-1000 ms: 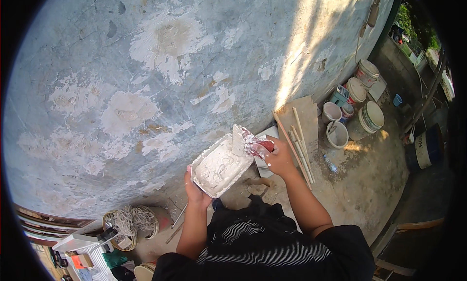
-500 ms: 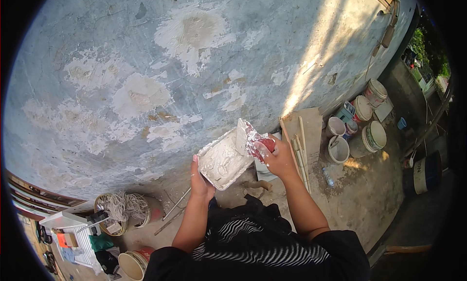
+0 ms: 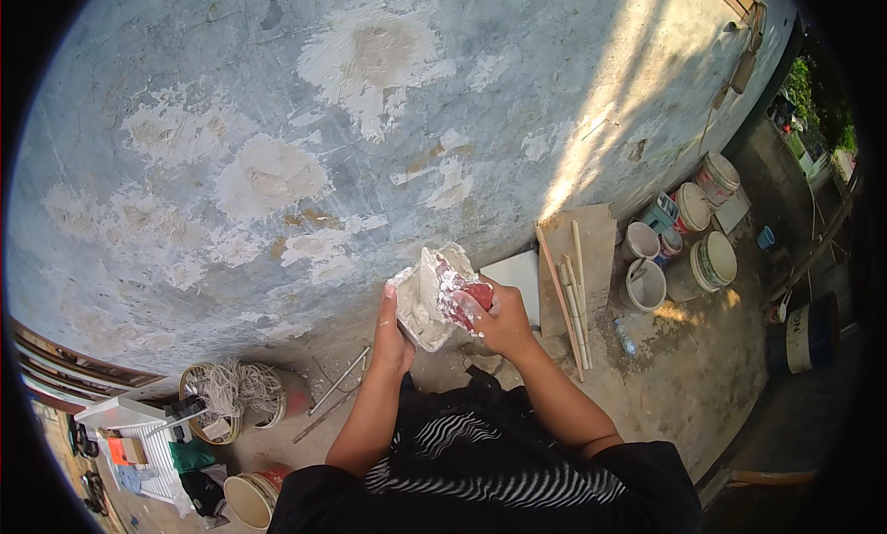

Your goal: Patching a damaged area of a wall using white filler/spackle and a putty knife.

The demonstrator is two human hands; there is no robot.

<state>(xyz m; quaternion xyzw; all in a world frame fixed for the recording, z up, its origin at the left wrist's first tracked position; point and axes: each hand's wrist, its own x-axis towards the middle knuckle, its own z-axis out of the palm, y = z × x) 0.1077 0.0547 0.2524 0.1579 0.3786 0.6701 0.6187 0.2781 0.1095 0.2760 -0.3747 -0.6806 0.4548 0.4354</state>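
White plaster tray [image 3: 427,298] now tipped steeply on edge instead of lying flat and open, left hand [image 3: 392,335] shifted beneath its lower end, right hand [image 3: 499,317] with red-handled trowel [image 3: 459,292] now pressed across its face, view tilted further down the wall [image 3: 277,146]

Sunlight slants across a patched grey-blue wall [image 3: 277,164]; 6 paint buckets [image 3: 688,248] crowd the concrete floor [image 3: 702,368], wooden boards [image 3: 573,266] leaning close by.
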